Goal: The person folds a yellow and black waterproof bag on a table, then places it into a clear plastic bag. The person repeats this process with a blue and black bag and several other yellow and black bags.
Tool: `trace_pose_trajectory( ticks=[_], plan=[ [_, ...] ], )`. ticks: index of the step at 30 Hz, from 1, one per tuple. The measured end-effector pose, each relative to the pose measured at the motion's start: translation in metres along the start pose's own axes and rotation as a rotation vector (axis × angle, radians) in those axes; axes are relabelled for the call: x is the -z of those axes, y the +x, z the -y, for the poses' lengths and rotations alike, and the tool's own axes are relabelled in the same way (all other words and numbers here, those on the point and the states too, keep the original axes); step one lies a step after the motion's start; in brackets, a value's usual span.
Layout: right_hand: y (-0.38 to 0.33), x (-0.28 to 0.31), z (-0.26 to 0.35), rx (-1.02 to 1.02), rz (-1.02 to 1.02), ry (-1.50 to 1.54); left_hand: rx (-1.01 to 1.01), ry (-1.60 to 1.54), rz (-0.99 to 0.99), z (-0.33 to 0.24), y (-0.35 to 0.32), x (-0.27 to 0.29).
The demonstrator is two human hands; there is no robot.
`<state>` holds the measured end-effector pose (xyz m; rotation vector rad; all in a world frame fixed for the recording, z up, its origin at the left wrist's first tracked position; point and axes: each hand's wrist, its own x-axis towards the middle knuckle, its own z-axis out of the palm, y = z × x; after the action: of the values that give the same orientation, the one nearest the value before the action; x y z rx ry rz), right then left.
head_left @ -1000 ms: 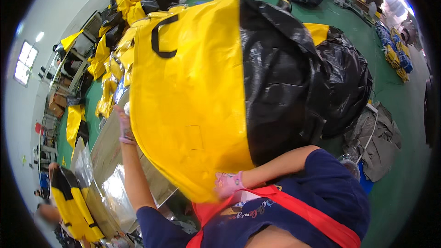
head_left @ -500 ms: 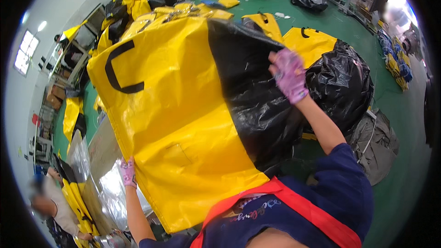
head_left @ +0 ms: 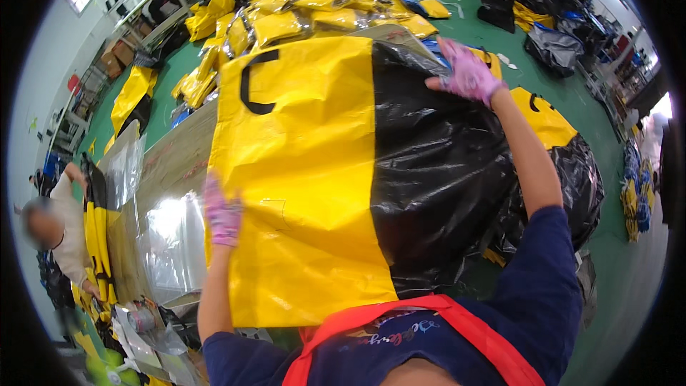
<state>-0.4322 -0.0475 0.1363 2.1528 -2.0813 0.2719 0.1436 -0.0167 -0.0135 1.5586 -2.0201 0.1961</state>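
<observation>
In front of me a large bag [head_left: 307, 171] of yellow and black sheeting lies spread flat on a table. A black webbing handle [head_left: 245, 86] is on its yellow part, near the far left corner. My left hand [head_left: 224, 218], in a pink patterned glove and blurred, lies flat against the yellow left edge with its fingers stretched out. My right hand [head_left: 468, 75], in a matching glove, is over the far edge of the black part. Its thumb and fingers are spread, and nothing is gripped in it.
Shiny clear plastic [head_left: 171, 236] covers the table left of the bag. A person [head_left: 68, 229] handles another yellow-and-black piece [head_left: 100, 243] at the left. Beyond the table rises a pile of packed yellow bundles [head_left: 314, 11]. More yellow-and-black bags [head_left: 547, 121] stand on the green floor at the right.
The bag has dropped from a raised, tilted position to lying flat and squarer to me. My left hand has gone from gripping its edge to lying flat. My right hand has moved farther away.
</observation>
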Motion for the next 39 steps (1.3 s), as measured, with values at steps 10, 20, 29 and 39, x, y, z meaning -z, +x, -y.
trace_pose_trajectory(
  ticks=[10, 20, 29, 39],
  plan=[
    [0.158, -0.018, 0.208, 0.414, -0.567, 0.238, -0.493, -0.137, 0.608, -0.169, 0.01, -0.046],
    [-0.192, -0.097, 0.099, 0.769, 0.208, 0.171, -0.458, 0.109, 0.554, -0.062, 0.068, -0.077],
    [-0.184, -0.068, 0.112, 0.614, 0.657, 0.009, -0.013, 0.178, 0.634, 0.083, 0.071, 0.04],
    [-0.109, 0.019, 0.227, 0.813, 1.121, -0.059, -0.149, -0.305, 0.564, -0.051, 0.081, 0.067]
  ],
)
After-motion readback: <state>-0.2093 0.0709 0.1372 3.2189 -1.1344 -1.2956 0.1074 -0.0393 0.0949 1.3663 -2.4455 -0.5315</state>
